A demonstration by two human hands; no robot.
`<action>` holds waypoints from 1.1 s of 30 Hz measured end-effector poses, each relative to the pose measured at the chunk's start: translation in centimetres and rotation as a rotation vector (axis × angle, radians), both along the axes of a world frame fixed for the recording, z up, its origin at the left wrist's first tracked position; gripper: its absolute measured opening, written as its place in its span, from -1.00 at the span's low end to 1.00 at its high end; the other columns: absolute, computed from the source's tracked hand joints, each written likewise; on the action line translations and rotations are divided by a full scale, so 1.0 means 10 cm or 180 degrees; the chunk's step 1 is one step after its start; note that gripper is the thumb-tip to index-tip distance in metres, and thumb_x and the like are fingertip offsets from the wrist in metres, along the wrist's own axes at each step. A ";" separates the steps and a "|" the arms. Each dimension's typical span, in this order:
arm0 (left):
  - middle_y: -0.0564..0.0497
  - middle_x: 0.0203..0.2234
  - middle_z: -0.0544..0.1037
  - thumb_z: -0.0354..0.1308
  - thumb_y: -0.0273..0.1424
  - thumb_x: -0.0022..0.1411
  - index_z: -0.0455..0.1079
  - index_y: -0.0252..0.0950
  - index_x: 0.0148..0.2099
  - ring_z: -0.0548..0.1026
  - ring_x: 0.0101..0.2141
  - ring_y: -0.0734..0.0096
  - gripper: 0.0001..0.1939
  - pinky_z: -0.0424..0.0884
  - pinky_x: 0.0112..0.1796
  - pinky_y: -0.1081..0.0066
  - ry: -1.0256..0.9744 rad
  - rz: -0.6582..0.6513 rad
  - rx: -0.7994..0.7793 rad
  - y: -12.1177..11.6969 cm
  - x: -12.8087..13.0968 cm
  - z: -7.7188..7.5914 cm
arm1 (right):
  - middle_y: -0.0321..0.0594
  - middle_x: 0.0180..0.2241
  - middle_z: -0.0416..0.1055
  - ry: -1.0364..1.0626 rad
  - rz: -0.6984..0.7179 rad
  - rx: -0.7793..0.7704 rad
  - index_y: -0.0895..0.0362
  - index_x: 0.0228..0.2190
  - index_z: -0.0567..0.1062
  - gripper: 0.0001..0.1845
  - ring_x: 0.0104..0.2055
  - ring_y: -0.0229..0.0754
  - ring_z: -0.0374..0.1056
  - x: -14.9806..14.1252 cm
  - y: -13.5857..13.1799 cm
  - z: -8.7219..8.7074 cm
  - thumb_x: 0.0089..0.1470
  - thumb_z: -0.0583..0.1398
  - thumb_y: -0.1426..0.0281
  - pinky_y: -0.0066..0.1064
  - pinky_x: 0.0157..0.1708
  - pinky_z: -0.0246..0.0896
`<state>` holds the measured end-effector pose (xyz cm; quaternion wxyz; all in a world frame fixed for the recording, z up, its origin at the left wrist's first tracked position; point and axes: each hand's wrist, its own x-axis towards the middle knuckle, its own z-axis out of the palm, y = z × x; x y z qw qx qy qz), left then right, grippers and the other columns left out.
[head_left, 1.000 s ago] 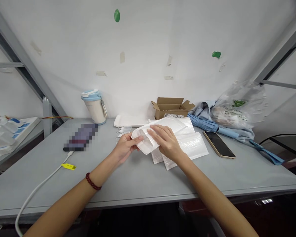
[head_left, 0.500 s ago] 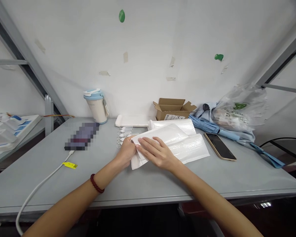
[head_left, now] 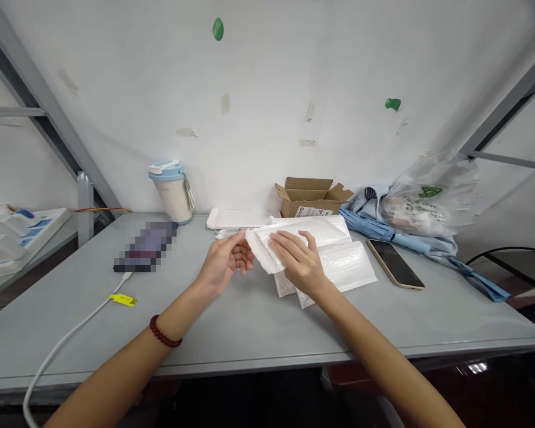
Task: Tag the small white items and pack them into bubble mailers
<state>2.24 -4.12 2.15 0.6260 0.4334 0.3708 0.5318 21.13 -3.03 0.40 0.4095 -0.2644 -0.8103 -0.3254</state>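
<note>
My right hand (head_left: 298, 261) grips a white bubble mailer (head_left: 267, 241), its thumb hidden underneath and its fingers across the top. The mailer is lifted and tilted, with its flap end (head_left: 257, 254) pointing left. At the upper corner of that end, my left hand (head_left: 225, 261) has its thumb and forefinger brought together, while the other fingers curl loosely below. Beneath the lifted mailer lie more white bubble mailers (head_left: 350, 264), overlapping on the grey desk. Small white tagged items (head_left: 223, 234) are partly hidden behind my left hand.
Behind the mailers stand an open cardboard box (head_left: 310, 205) and a white tray (head_left: 232, 219). A tumbler (head_left: 172, 193) and a blurred-out phone-like device (head_left: 147, 246) with a white cable (head_left: 75, 330) are at left. Rightward are a phone (head_left: 395, 264), a blue umbrella (head_left: 374, 226) and a plastic bag (head_left: 428, 202).
The mailer's left end has risen and shifted right, exposing its flap end. My left hand has moved from around that end to its left corner, and my right hand has moved slightly right.
</note>
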 end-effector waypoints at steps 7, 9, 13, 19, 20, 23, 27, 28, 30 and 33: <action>-0.12 -0.14 0.53 0.16 -0.41 0.09 0.50 -0.30 -0.18 0.49 -0.20 0.27 -0.77 0.44 -0.35 0.40 0.1085 0.0411 0.1547 -0.05 0.04 -0.04 | -0.24 -0.23 0.55 0.0198 0.0099 0.0220 0.10 -0.34 0.42 -0.72 -0.13 -0.23 0.43 0.00 0.01 -0.02 0.11 -0.01 0.64 -0.18 0.01 0.01; -0.11 -0.07 0.50 0.14 -0.44 0.10 0.50 -0.26 -0.14 0.44 -0.09 0.23 -0.75 0.44 -0.26 0.36 0.1622 0.0570 0.2190 -0.07 0.10 -0.10 | -0.27 -0.24 0.55 0.0226 0.0086 0.0287 0.10 -0.41 0.40 -0.73 -0.14 -0.25 0.43 0.00 0.00 -0.02 0.11 -0.01 0.63 -0.17 0.02 0.00; -0.08 -0.17 0.54 0.05 -0.43 0.19 0.46 -0.26 -0.11 0.46 -0.17 0.33 -0.76 0.43 -0.23 0.37 0.1881 0.0831 0.2430 -0.10 0.27 -0.21 | -0.39 -0.34 0.54 0.0419 -0.0135 0.0529 0.08 -0.58 0.32 -0.72 -0.18 -0.26 0.41 -0.01 -0.03 0.02 0.08 0.04 0.60 -0.14 0.01 -0.02; 0.03 -0.48 0.49 0.10 -0.26 0.19 0.39 -0.32 -0.28 0.46 -0.46 0.45 -0.79 0.43 -0.36 0.43 0.0947 0.0511 0.1179 -0.06 0.49 -0.24 | -0.39 -0.27 0.50 0.0618 -0.0539 0.0758 0.05 -0.56 0.35 -0.75 -0.11 -0.23 0.33 -0.05 0.01 0.07 0.07 0.08 0.58 -0.11 0.06 -0.16; 0.04 -0.51 0.48 0.12 -0.25 0.17 0.38 -0.33 -0.30 0.47 -0.48 0.45 -0.78 0.43 -0.38 0.42 0.0821 0.0403 0.1014 -0.04 0.50 -0.25 | -0.37 -0.27 0.50 0.0622 -0.0555 0.0660 0.05 -0.53 0.36 -0.75 -0.10 -0.22 0.32 -0.04 0.04 0.07 0.08 0.07 0.58 -0.11 0.06 -0.17; 0.06 -0.57 0.46 0.18 -0.26 0.11 0.36 -0.36 -0.28 0.49 -0.52 0.42 -0.76 0.44 -0.42 0.41 0.0581 0.0181 0.0551 0.01 0.52 -0.31 | -0.30 -0.30 0.49 0.0619 -0.0627 0.0077 0.05 -0.43 0.41 -0.82 -0.12 -0.20 0.31 0.02 0.20 0.01 0.15 0.08 0.51 -0.13 0.05 -0.18; 0.00 -0.48 0.52 0.16 -0.40 0.10 0.34 -0.40 -0.07 0.52 -0.48 0.39 -0.67 0.47 -0.38 0.37 0.0595 -0.0198 0.0277 0.03 0.53 -0.37 | -0.09 -0.14 0.44 0.0411 -0.0828 -0.1111 0.11 -0.16 0.41 -0.77 -0.08 -0.08 0.27 0.14 0.40 -0.13 0.19 0.08 0.29 -0.18 -0.06 -0.06; -0.03 -0.44 0.54 0.15 -0.43 0.09 0.33 -0.41 -0.03 0.53 -0.46 0.38 -0.64 0.47 -0.37 0.36 0.0653 -0.0278 0.0261 0.03 0.53 -0.37 | -0.08 -0.13 0.43 0.0429 -0.0874 -0.1314 0.12 -0.16 0.41 -0.75 -0.08 -0.08 0.27 0.16 0.42 -0.16 0.20 0.06 0.27 -0.19 -0.07 -0.05; -0.10 -0.33 0.55 0.12 -0.46 0.09 0.33 -0.41 -0.03 0.55 -0.44 0.36 -0.64 0.48 -0.35 0.34 0.0804 -0.0247 0.0227 0.06 0.51 -0.36 | -0.07 -0.12 0.42 0.0450 -0.0936 -0.1540 0.13 -0.16 0.41 -0.72 -0.06 -0.07 0.25 0.18 0.45 -0.20 0.21 0.04 0.24 -0.18 -0.06 -0.07; -0.16 -0.25 0.55 0.03 -0.44 0.12 0.35 -0.40 -0.10 0.55 -0.44 0.35 -0.72 0.48 -0.34 0.31 0.1281 0.0219 0.0377 0.21 0.34 -0.30 | -0.07 -0.10 0.40 0.0425 -0.0983 -0.1599 0.14 -0.15 0.41 -0.71 -0.05 -0.07 0.23 0.17 0.44 -0.21 0.21 0.03 0.25 -0.16 -0.02 -0.10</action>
